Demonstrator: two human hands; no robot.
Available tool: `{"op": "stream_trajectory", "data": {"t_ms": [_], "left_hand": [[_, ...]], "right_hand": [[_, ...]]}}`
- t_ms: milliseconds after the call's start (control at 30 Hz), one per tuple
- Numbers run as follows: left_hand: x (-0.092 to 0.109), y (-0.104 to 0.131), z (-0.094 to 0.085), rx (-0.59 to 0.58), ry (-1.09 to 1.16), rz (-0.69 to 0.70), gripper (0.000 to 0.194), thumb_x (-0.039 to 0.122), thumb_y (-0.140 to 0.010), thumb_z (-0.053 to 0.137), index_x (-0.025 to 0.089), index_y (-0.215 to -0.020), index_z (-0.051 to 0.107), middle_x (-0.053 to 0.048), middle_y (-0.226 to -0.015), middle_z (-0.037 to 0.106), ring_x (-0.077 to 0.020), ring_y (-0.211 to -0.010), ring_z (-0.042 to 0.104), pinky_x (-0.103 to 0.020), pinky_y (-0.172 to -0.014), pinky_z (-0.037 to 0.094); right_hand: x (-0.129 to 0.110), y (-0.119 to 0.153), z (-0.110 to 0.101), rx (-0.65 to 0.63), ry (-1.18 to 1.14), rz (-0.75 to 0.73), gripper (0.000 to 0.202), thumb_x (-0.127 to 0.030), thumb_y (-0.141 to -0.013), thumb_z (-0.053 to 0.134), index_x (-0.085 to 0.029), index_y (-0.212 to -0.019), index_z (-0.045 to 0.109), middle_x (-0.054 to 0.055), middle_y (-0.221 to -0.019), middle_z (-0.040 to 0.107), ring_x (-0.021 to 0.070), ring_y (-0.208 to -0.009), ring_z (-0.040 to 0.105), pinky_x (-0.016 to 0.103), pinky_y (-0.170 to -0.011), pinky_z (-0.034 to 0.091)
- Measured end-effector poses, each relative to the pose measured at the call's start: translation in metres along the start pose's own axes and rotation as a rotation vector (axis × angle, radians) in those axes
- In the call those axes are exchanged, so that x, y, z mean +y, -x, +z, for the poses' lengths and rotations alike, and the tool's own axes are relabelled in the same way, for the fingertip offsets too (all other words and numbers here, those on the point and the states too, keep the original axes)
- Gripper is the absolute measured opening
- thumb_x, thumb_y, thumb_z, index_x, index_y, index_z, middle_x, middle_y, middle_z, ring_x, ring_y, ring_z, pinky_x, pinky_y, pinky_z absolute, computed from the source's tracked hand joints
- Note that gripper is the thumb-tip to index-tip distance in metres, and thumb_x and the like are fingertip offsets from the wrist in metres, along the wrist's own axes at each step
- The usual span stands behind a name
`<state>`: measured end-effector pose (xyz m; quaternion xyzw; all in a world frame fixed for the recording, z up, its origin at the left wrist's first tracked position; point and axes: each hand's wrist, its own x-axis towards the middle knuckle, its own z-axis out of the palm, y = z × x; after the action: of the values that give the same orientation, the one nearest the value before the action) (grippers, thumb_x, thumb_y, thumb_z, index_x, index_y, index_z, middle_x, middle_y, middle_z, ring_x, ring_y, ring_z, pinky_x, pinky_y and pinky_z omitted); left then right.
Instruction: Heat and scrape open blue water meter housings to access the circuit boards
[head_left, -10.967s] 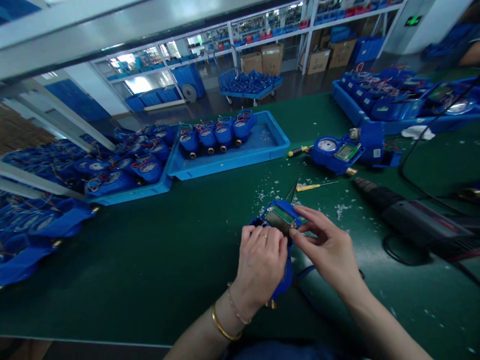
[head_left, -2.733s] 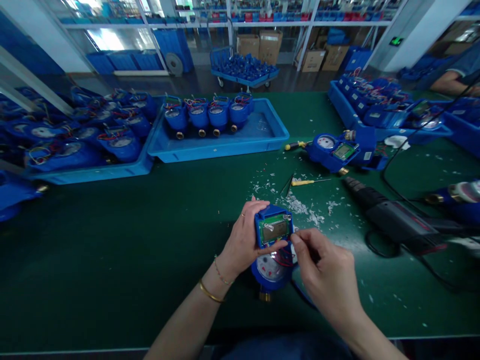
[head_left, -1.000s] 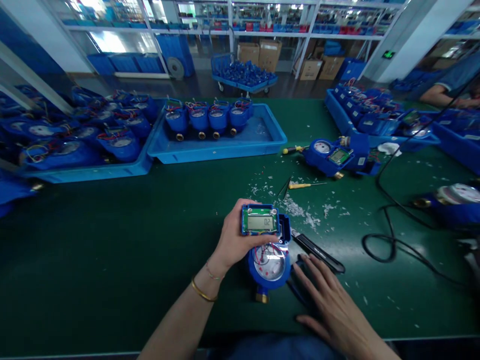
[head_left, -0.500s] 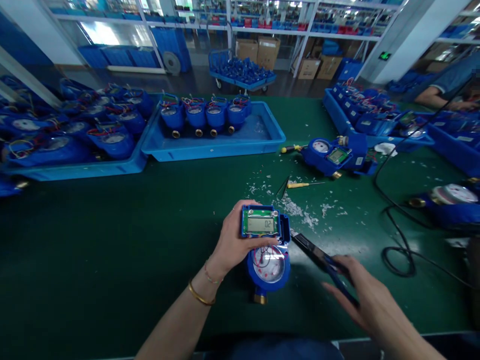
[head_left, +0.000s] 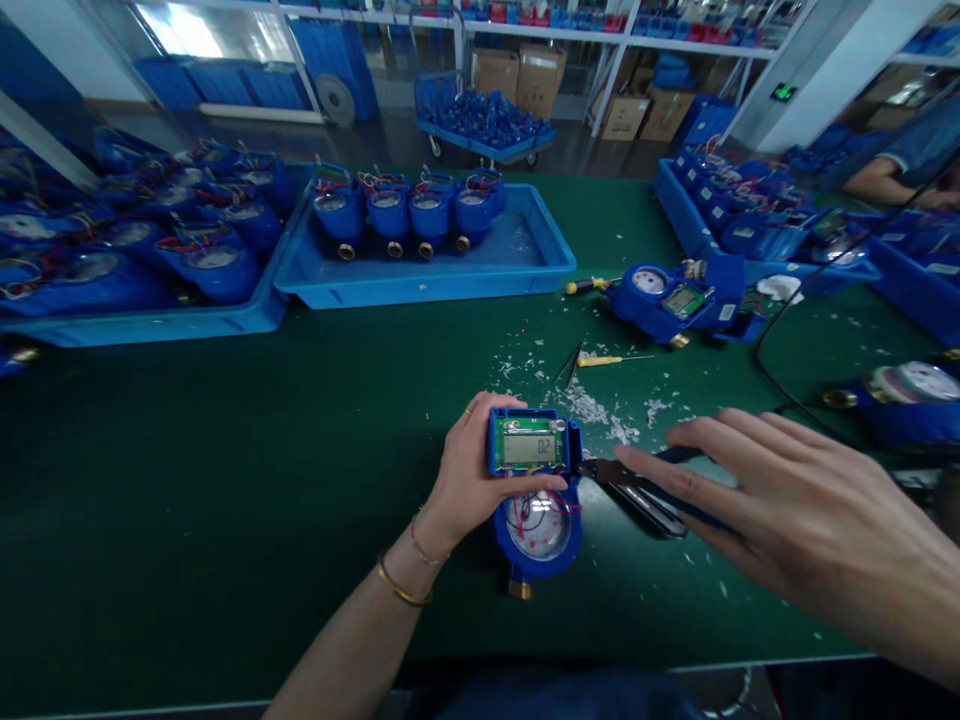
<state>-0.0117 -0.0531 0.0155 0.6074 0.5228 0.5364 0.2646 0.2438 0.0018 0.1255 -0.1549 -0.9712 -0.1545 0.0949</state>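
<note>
My left hand [head_left: 476, 460] is closed round the upper housing of a blue water meter [head_left: 538, 545], thumb across its front. The meter's small display lights grey on a green circuit board, and thin red and dark wires lie over its round dial. A brass fitting points toward me. My right hand [head_left: 787, 520] grips dark-jawed pliers [head_left: 604, 471] with dark blue handles. The plier tips are at the right edge of the housing, beside its narrow side compartment; whether they bite on anything cannot be made out. Under the pliers lies a dark utility knife [head_left: 651, 512].
Behind my hands are white scraps [head_left: 589, 405], tweezers [head_left: 571, 366] and a yellow-handled screwdriver [head_left: 600, 361]. Another opened meter [head_left: 649, 305] lies farther right. Blue trays [head_left: 420, 290] of meters line the back. A black cable [head_left: 765, 350] runs at right, near a co-worker's arm [head_left: 877, 180].
My right hand has lifted the pliers off the table and brought their jaws to the meter's right side. The knife stays lying there. My left hand keeps its hold on the meter.
</note>
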Motion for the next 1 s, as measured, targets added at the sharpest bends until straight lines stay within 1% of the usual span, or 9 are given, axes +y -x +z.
{"op": "stream_trajectory", "data": {"t_ms": [100,233,467,633,767,900,1000], "left_hand": [[0.000,0.001,0.000,-0.005,-0.004,0.002,0.069,0.048,-0.059,0.094,0.021,-0.113,0.059,-0.005,-0.107,0.063,-0.0238,-0.100,0.062,-0.039,-0.086,0.049],[0.002,0.000,0.000,-0.013,-0.001,-0.023,0.069,0.048,-0.060,0.094,0.021,-0.113,0.059,-0.005,-0.105,0.062,-0.0241,-0.099,0.062,-0.039,-0.086,0.049],[0.003,-0.001,0.000,-0.022,-0.029,-0.018,0.067,0.049,-0.060,0.093,0.021,-0.111,0.060,-0.005,-0.105,0.062,-0.0235,-0.097,0.061,-0.037,-0.086,0.048],[0.003,0.000,0.001,-0.014,-0.058,-0.004,0.067,0.049,-0.061,0.092,0.022,-0.112,0.059,-0.005,-0.105,0.063,-0.0242,-0.098,0.061,-0.039,-0.086,0.049],[0.005,0.001,0.002,0.005,-0.058,-0.014,0.069,0.051,-0.059,0.093,0.022,-0.111,0.059,-0.004,-0.103,0.063,-0.0240,-0.097,0.061,-0.039,-0.086,0.050],[0.005,0.002,0.002,0.008,-0.064,-0.021,0.070,0.052,-0.058,0.093,0.021,-0.111,0.059,-0.004,-0.103,0.062,-0.0229,-0.096,0.061,-0.037,-0.084,0.050],[0.004,0.002,0.003,0.002,-0.079,-0.005,0.070,0.052,-0.058,0.093,0.021,-0.111,0.058,-0.004,-0.102,0.061,-0.0225,-0.096,0.061,-0.037,-0.083,0.050]], "right_hand": [[0.001,-0.009,-0.004,-0.021,0.029,-0.045,0.042,-0.013,-0.091,0.046,-0.021,-0.130,0.057,0.008,-0.094,0.059,0.0254,-0.082,0.054,0.036,-0.073,0.036],[0.001,-0.018,-0.006,-0.030,0.034,-0.064,0.046,-0.008,-0.084,0.049,-0.022,-0.125,0.061,0.007,-0.091,0.061,0.0249,-0.079,0.054,0.036,-0.070,0.034],[0.002,-0.030,-0.009,-0.038,0.116,-0.175,0.051,-0.006,-0.075,0.047,-0.017,-0.121,0.065,0.010,-0.087,0.065,0.0257,-0.080,0.055,0.036,-0.067,0.036],[0.004,-0.033,-0.013,-0.023,0.116,-0.216,0.047,-0.005,-0.074,0.045,-0.015,-0.114,0.067,0.011,-0.084,0.066,0.0268,-0.078,0.057,0.037,-0.068,0.038],[0.004,-0.032,-0.013,-0.018,0.099,-0.192,0.047,-0.003,-0.073,0.046,-0.014,-0.113,0.068,0.010,-0.080,0.063,0.0262,-0.074,0.056,0.038,-0.068,0.037],[0.002,-0.029,-0.010,-0.012,0.083,-0.159,0.044,-0.004,-0.074,0.048,-0.017,-0.111,0.069,0.008,-0.078,0.062,0.0243,-0.072,0.055,0.036,-0.067,0.036],[0.002,-0.029,-0.008,-0.024,0.082,-0.141,0.045,-0.004,-0.073,0.050,-0.018,-0.110,0.069,0.008,-0.080,0.062,0.0248,-0.073,0.056,0.036,-0.067,0.038]]}}
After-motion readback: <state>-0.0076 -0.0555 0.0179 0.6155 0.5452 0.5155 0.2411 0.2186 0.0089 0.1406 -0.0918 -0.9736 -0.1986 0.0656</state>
